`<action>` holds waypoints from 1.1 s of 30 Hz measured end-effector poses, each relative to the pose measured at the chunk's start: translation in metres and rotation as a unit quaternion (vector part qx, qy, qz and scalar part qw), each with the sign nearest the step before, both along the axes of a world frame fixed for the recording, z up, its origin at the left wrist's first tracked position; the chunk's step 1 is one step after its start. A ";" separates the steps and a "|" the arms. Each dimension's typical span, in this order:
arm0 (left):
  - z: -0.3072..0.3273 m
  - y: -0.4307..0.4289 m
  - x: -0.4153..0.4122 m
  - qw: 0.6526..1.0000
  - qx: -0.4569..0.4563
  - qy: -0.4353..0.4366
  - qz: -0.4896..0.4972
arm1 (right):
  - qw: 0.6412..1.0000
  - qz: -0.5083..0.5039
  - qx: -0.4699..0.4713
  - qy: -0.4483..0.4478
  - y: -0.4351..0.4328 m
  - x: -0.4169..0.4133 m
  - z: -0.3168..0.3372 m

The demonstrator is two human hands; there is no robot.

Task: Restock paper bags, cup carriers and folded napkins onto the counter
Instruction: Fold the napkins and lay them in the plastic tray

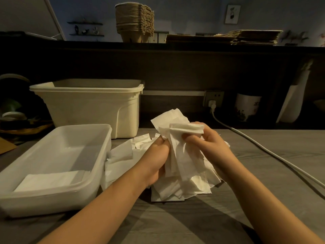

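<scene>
Napkins (177, 138), a loose white bundle, sit at frame centre, raised just above the counter (281, 173). Left hand (156, 161) grip: fingers curled round the bundle's lower left part. Right hand (209, 143) grip: fingers and thumb pinching a folded upper edge. Further sheets form a pile (121, 155) on the counter beneath the hands and toward 9 o'clock. Tray (52, 196), white, at 8 o'clock, just beside the pile, contains a flat folded stack (47, 180) at its near end. Bin (88, 106), cream, at 10 o'clock. On the ledge (175, 47): cup carriers (134, 22) at 12 o'clock, paper bags (255, 36) at 1 o'clock. Cable (263, 148) at 3 o'clock.
</scene>
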State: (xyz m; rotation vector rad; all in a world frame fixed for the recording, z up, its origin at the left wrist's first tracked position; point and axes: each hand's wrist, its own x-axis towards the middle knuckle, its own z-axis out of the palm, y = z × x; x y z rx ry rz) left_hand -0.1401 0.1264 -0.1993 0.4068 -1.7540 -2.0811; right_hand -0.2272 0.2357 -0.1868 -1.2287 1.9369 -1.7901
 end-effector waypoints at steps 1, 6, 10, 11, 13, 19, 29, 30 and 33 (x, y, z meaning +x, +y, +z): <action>0.000 0.001 0.000 1.000 -0.009 -0.001 0.002 | 0.999 -0.012 0.012 0.041 -0.001 0.000 0.001; 0.006 -0.001 0.004 0.999 0.028 -0.005 -0.034 | 0.985 0.014 0.031 0.169 0.009 -0.004 0.010; 0.010 -0.005 0.007 0.997 0.054 0.013 -0.051 | 0.971 0.028 0.063 0.229 0.011 -0.006 0.010; 0.010 -0.004 0.007 0.998 0.035 0.013 -0.046 | 0.968 0.025 0.073 0.239 0.010 -0.005 0.009; 0.008 -0.001 0.006 0.999 -0.028 -0.003 -0.029 | 0.971 0.020 0.079 0.225 0.009 -0.005 0.008; 0.004 0.001 0.006 0.992 -0.117 -0.039 -0.022 | 0.992 0.050 0.016 0.111 0.013 -0.007 0.014; 0.002 0.004 0.008 0.990 -0.107 -0.045 -0.078 | 0.994 -0.012 -0.053 0.092 0.012 -0.004 0.014; 0.002 0.004 0.008 0.991 -0.097 -0.040 -0.084 | 0.996 -0.009 -0.070 0.060 0.012 -0.004 0.014; 0.001 0.004 0.006 0.993 -0.068 -0.022 -0.093 | 0.990 -0.043 -0.127 -0.031 0.013 -0.006 0.015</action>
